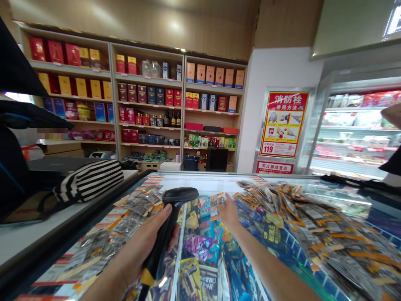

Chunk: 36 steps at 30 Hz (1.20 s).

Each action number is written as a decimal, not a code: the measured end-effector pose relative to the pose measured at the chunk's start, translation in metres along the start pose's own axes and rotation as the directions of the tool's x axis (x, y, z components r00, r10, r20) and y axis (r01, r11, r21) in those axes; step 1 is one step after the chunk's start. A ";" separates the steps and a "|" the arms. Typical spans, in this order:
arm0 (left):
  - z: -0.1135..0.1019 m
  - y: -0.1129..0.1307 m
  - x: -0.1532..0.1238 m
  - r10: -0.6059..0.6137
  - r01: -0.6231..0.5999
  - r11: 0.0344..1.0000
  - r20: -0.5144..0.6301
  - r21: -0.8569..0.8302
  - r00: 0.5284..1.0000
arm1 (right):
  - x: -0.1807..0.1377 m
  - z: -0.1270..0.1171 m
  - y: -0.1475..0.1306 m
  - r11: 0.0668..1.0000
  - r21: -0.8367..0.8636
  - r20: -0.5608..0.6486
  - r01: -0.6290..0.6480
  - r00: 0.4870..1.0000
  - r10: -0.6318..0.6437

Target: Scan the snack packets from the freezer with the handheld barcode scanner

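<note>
Black scanner: over the glass freezer top, left of centre; probably light, stiff.
Left hand: wrapped round its handle.
Right hand: at the orange-edged packet; whether gripping, cannot tell.
Orange-edged packet: far centre; likely light, slippery, best pinched by an edge.
</note>
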<state>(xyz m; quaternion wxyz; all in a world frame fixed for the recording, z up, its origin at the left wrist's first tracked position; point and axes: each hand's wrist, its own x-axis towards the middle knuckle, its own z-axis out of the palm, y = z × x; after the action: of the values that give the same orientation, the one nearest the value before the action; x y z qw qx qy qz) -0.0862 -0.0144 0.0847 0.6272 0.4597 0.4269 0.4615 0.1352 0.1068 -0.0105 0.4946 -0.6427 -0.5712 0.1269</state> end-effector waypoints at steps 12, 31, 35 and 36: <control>-0.027 0.008 0.012 0.028 -0.041 0.998 -0.219 -0.055 0.975 | -0.049 0.110 -0.111 0.919 -0.140 0.462 0.368 0.846 -0.268; -0.001 -0.005 0.005 0.020 -0.017 0.999 -0.063 0.046 0.998 | 0.002 -0.106 0.054 0.505 -0.860 -0.026 0.070 0.983 -0.181; 0.000 -0.006 0.005 -0.010 0.012 0.999 -0.053 0.045 0.999 | 0.001 -0.114 0.040 0.547 -0.833 -0.031 0.087 0.979 -0.202; 0.000 -0.005 0.005 -0.020 0.022 0.999 -0.053 0.040 0.998 | -0.001 -0.110 0.035 0.587 -0.794 0.012 0.155 0.971 -0.240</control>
<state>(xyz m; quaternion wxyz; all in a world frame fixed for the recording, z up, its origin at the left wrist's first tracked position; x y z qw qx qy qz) -0.0842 -0.0108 0.0788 0.6109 0.4556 0.4575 0.4582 0.2364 0.0575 0.0141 0.1984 -0.7322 -0.6115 -0.2246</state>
